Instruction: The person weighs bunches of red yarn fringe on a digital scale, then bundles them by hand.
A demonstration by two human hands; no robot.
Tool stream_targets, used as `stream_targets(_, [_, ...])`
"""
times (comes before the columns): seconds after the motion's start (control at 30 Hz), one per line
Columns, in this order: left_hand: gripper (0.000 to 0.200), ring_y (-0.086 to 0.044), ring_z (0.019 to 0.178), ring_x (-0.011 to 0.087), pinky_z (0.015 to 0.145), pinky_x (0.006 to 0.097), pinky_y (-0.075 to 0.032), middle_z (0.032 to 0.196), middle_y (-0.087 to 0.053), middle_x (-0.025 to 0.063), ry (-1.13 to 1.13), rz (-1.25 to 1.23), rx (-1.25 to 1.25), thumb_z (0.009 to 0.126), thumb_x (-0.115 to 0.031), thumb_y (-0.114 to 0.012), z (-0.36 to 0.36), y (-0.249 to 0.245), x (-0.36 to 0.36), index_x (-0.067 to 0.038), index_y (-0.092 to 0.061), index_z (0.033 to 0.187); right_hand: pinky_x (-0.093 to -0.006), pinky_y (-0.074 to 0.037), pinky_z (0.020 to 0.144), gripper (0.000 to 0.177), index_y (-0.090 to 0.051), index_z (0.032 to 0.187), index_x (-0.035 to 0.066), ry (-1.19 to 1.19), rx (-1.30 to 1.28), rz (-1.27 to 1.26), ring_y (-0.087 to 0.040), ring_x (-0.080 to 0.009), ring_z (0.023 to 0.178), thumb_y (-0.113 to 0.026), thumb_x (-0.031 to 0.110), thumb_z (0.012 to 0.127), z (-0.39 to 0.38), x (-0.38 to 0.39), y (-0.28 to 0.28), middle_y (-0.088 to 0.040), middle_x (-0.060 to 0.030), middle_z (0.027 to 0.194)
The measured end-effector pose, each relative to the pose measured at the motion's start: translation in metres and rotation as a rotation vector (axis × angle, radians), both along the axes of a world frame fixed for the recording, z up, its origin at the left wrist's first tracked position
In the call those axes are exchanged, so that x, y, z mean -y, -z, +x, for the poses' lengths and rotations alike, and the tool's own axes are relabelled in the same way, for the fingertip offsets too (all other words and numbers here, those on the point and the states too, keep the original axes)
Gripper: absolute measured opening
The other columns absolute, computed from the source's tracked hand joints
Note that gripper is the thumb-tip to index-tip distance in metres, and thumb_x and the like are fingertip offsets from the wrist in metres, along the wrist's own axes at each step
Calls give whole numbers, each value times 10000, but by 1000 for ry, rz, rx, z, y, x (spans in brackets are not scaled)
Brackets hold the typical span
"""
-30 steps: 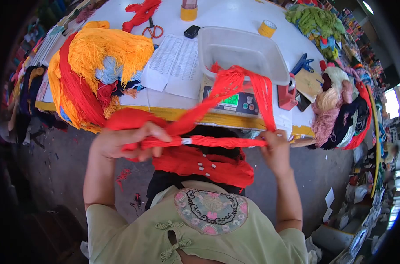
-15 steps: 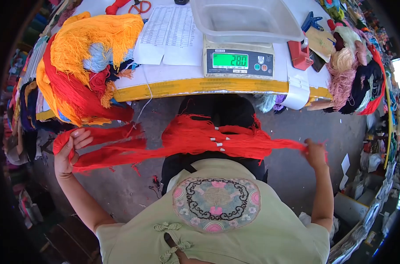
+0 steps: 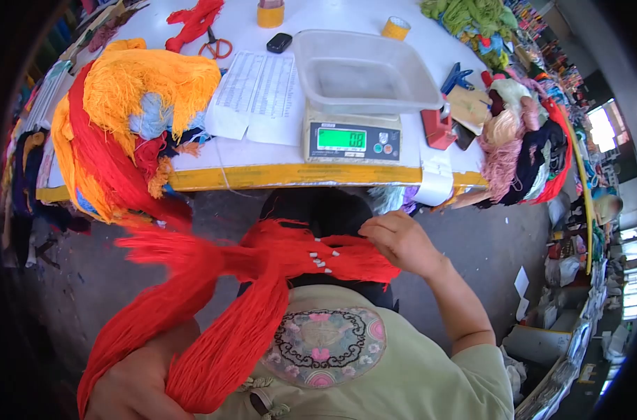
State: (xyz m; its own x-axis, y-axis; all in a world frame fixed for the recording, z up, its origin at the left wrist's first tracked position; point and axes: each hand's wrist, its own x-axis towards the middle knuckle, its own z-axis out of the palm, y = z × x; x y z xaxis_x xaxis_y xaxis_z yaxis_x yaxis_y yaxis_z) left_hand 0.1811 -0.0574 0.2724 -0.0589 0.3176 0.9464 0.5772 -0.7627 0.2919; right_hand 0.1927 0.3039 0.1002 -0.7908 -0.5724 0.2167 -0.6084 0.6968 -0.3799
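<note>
Two hands (image 3: 404,243), one scale (image 3: 353,138), one tub (image 3: 371,106).

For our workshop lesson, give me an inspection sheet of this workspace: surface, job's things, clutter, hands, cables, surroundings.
Surface: white table with a yellow front edge
Job's things: red yarn across the lap, bearing white tags
Clutter: orange yarn, papers, scissors, and a scale bearing a plastic tub
Left hand: between two lengths of red yarn; fingers hidden
Right hand: at the lap yarn's right end; grip unclear
Cables: nothing certain; thin pale strand at the front edge, cord or thread unclear
Surroundings: grey floor, mixed yarn at the table's right, bright windows beyond
</note>
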Motion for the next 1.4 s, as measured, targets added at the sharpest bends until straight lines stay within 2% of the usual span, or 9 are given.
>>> stream_targets(0.37, [377,-605,834,118,543,330,-307,1470,-388,-145,-120,-339,-10,972,-193,-557,-1,-29,12,-253,-556,1344,-360,-511,741,243,-662,984,62,207,-84,-137,-649,-261,870,-669,-26,758,4,-8,-16,-667,-66,952])
stream_targets(0.53, [293,-652,831,209,556,344,-428,1221,-591,23,220,108,86,964,-215,-589,-19,11,-1,-64,-607,1215,-366,-515,770,255,-644,1036,58,117,-70,-223,-652,-265,873,-671,-13,792,-10,7,-19,-661,-73,991])
stream_targets(0.6, [404,-638,736,201,519,319,-448,1139,-639,93,166,132,429,925,-323,-627,-41,35,-12,6,-614,1160,-354,-521,765,239,-638,1059,51,88,-31,-380,-653,-250,862,-669,5,826,-21,26,-26,-652,-87,1002])
stream_targets(0.63, [533,-584,700,119,526,276,-428,1210,-608,91,-164,3,741,929,-448,-588,-37,45,-16,-1,-579,1218,-348,-523,763,232,-635,1071,47,63,-2,-466,-653,-242,857,-669,14,843,-26,39,-31,-648,-93,1007])
stream_targets(0.77, [913,-478,1297,218,917,319,-466,1499,-410,152,-243,-472,869,910,-752,-334,-85,75,-52,-24,-403,1457,-278,-513,721,274,-593,1146,48,22,277,-851,-631,-127,805,-686,75,890,-43,90,-78,-582,-72,1029])
stream_targets(0.87, [1071,-347,1411,284,1137,427,-290,1551,-321,178,-318,-639,612,819,-846,-290,-96,82,-66,0,-366,1473,-248,-470,654,252,-602,1103,58,-34,490,-1050,-573,-94,731,-713,100,881,-59,112,-88,-560,-46,987])
stream_targets(1.13, [576,-395,1375,267,1128,417,-305,1450,-459,198,-17,-512,975,947,-375,-636,-97,100,-75,47,-532,1324,-216,-386,622,111,-605,963,51,-54,614,-1183,-437,-18,699,-689,90,903,-69,90,-87,-586,7,1165])
stream_targets(1.33, [374,-548,1187,224,1036,391,-417,1297,-569,142,-189,-447,1075,884,-116,-711,-88,98,-100,35,-602,1209,-218,-400,605,59,-554,967,19,199,120,-649,-475,-35,695,-601,38,937,-61,81,-101,-577,-7,1188])
stream_targets(1.4, [395,-576,1137,215,1004,372,-436,1239,-596,129,-56,-403,1170,861,-92,-724,-83,92,-104,33,-598,1214,-217,-392,576,56,-552,972,34,151,356,-987,-471,-46,652,-593,64,949,-66,80,-92,-594,-22,1123])
